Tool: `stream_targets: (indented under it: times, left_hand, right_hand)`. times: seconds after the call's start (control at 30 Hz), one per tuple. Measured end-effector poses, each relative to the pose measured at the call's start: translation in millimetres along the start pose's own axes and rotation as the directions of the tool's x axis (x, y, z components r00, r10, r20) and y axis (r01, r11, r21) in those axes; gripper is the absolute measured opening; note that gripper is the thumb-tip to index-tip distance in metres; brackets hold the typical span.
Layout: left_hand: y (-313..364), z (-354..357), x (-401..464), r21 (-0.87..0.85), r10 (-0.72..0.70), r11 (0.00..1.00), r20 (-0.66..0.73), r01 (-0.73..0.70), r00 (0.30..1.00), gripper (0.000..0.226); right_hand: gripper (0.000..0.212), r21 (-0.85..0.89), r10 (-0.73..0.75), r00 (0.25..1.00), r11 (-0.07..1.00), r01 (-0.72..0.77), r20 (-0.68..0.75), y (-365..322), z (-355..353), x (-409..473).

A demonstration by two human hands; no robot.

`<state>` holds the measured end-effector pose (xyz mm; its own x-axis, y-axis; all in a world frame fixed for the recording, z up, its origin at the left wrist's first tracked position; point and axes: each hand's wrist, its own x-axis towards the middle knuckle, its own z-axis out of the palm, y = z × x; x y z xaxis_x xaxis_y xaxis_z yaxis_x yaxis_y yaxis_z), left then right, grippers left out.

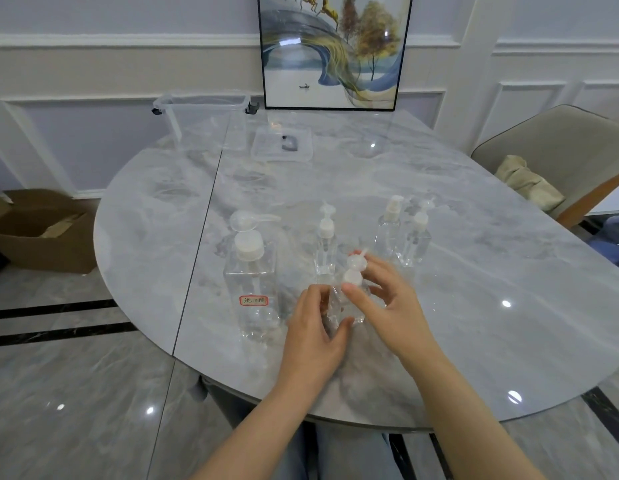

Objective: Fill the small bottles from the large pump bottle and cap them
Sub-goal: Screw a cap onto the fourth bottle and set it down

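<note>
From the head view, the left hand (pixel 313 325) grips the small bottle (pixel 346 306) low on the desk (pixel 474 306), beside the large pump bottle (pixel 251 282). The right hand (pixel 387 299) pinches its white pump cap (pixel 353 271). I'd hold the body firm and turn squarely, lest it cross-thread.

Rounded grey marble table (pixel 457 271) bearing a large pump bottle (pixel 251 282), four small pump bottles (pixel 326 244), a clear bin (pixel 205 121), a clear lid (pixel 282 144) and a framed picture (pixel 335 51).
</note>
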<state>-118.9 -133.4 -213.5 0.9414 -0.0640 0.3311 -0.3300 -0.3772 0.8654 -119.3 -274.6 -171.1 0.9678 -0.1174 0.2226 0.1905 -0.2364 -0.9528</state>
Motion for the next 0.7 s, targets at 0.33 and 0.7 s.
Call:
stream_targets:
  times: [0.33, 0.7]
  left_hand:
    - [1, 0, 0, -0.002, -0.017, 1.0, 0.009, 0.017, 1.0, 0.039]
    - [1, 0, -1, -0.007, 0.004, 1.0, 0.025, -0.004, 1.0, 0.036]
  right_hand:
    - [0.033, -0.139, -0.077, 0.976, 0.989, 0.049, -0.205, -3, 11, 3]
    - [0.017, -0.037, -0.021, 0.999, 0.999, 0.022, 0.05, -3, -7, 0]
